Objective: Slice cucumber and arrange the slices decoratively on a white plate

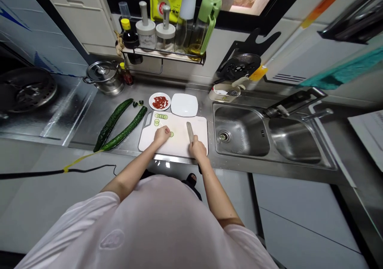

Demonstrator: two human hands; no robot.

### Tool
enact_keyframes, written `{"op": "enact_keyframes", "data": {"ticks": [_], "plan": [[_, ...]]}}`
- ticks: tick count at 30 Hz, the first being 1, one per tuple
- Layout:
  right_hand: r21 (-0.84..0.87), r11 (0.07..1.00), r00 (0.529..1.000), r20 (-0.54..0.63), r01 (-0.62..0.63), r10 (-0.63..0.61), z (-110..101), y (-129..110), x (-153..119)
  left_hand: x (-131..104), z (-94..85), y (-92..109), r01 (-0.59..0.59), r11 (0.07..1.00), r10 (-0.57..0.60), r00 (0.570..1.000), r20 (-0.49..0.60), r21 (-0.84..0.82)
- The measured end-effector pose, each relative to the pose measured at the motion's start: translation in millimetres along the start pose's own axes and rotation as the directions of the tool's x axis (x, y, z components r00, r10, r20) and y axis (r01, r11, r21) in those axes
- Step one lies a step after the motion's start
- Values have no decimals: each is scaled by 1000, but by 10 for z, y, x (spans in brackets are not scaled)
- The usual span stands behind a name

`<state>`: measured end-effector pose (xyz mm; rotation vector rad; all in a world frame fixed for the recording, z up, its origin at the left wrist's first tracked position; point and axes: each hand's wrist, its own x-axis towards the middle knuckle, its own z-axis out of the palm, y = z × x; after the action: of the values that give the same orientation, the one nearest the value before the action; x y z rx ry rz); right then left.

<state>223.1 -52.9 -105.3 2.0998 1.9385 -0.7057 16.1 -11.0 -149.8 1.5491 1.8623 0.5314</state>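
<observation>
Two hands rest on a white cutting board (179, 141) at the front edge of the steel bench (98, 113). The right hand (198, 148) is closed around the handle of a knife (190, 132), and the blade points away across the board. The left hand (162, 135) is curled with its fingers tucked down on the board. It may be pressing on a bit of cucumber, but I cannot tell, because the hand hides it. One cucumber slice (171, 134) lies just beside that hand. More cut slices (160, 118) sit a little farther back on the board.

Left of the board lie two long whole cucumbers (119, 125). Behind the board are a small dish of red bits (160, 101) and an empty white plate (184, 104). The sink (242, 135) is to the right.

The knife is near the left fingers. If the blade came down too close, it could cut a fingertip. Wet, round slices can slip or roll, so the piece might slide and the cut go crooked. The board could also slip on the smooth steel.
</observation>
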Motion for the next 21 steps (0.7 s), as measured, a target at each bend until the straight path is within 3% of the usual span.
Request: {"op": "enact_keyframes", "data": {"ticks": [4, 10, 21], "plan": [[5, 1000, 1000, 3, -6, 6, -3, -4, 0, 5, -76, -86, 24, 1000, -25, 996, -84, -9], [-6, 1000, 1000, 4, -5, 5, -6, 7, 5, 66, -287, -255, 183, 982, -167, 955, -247, 45], [-1, 1000, 1000, -13, 17, -17, 32, 30, 42, 128, -415, -283, 244, 967, -212, 928, -307, 68]]}}
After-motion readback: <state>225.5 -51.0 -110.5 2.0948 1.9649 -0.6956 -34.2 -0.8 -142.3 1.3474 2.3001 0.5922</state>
